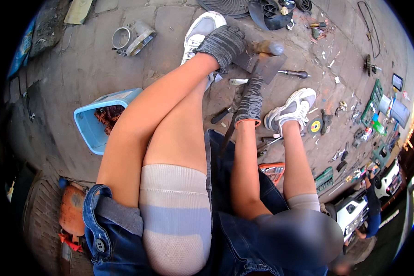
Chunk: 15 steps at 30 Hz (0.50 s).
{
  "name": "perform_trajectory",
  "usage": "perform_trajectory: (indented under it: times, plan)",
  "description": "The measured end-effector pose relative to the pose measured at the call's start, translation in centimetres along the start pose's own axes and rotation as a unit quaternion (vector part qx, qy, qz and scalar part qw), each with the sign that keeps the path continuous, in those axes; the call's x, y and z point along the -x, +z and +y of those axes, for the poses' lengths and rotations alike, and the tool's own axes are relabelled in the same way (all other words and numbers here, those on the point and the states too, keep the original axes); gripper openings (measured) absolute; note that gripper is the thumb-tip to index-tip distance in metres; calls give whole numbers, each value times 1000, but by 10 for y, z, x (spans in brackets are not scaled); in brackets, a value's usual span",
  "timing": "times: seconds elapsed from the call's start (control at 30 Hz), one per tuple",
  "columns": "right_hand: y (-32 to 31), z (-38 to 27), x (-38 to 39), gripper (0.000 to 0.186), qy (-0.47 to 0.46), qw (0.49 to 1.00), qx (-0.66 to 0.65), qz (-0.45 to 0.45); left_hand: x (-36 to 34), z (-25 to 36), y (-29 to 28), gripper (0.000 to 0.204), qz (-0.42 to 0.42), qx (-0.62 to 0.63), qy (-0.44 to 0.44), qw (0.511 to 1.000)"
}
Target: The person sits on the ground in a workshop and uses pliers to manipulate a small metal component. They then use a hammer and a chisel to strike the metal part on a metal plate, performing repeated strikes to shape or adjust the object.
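My left hand, in a dark grey knit glove, is closed beside the left shoe, at the edge of a flat dark metal plate. Whatever it grips is hidden beneath the glove. My right hand, gloved alike with an orange cuff, is wrapped round the handle of a hammer. The hammer's worn, rounded head sits over the plate, just right of my left hand. Right of the plate lies a screwdriver with a dark handle. Another dark-handled tool rests on the ground left of my right wrist.
A blue plastic bin with reddish-brown wire-like scrap stands left. Ahead lie a metal housing and a black fan. At right are a yellow-centred disc, a green tool case and scattered parts. A person is near vehicles.
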State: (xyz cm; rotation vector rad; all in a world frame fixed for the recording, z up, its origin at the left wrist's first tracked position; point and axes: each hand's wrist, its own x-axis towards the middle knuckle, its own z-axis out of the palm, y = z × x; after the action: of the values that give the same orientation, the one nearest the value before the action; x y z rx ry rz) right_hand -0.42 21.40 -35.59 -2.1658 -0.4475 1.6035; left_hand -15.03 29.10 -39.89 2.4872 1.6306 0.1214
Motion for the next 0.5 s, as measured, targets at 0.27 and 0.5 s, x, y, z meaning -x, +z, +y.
perform_trajectory:
  times: [0.27, 0.5]
  plan:
    - [-20, 30, -19, 33, -493, 810, 311, 71, 2, 2, -7, 18, 2, -20, 7, 1000]
    - [-1, 17, -26, 41, 20, 1000, -18, 3, 1, 2, 1, 17, 6, 6, -5, 1000]
